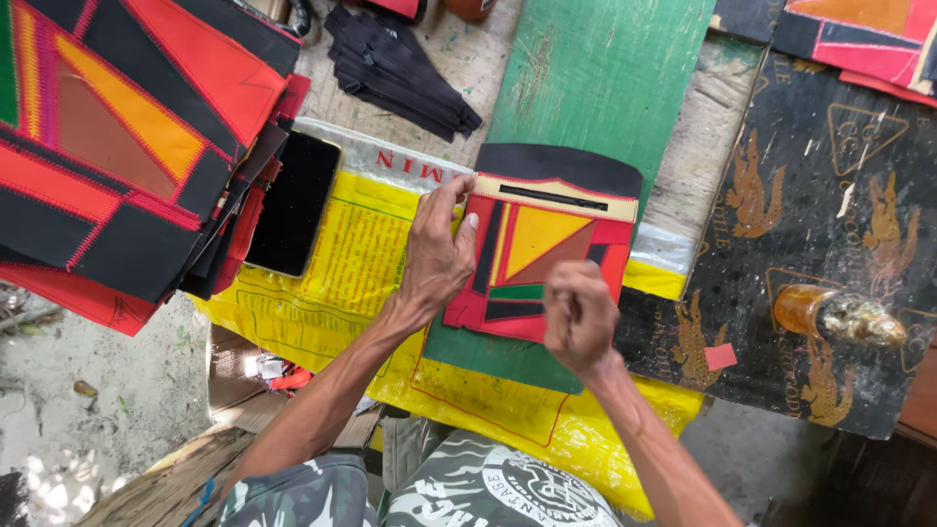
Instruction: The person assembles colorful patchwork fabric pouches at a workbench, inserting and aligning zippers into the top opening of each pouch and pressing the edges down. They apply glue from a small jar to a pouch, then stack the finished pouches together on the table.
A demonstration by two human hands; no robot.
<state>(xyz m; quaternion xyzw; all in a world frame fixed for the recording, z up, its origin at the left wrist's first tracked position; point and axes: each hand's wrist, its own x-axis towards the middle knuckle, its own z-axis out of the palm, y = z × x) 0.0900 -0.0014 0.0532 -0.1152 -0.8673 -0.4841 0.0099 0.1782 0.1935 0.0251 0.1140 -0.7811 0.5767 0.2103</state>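
A patchwork panel point(547, 254) of red, black, yellow and green pieces lies on a green board point(595, 78), with a black curved flap and a cream strip with a slot at its top. My left hand point(437, 256) presses on the panel's left edge, thumb and fingers gripping it. My right hand point(578, 317) hovers over the panel's lower right corner with fingers curled closed; what it holds, if anything, is hidden.
A stack of similar patchwork panels point(117, 146) sits at the left, beside a black phone point(293, 203). Black zippers point(395, 66) lie at the top. A yellow sack point(361, 254) covers the bench. An amber glue bottle point(835, 314) rests on dark printed leather at right.
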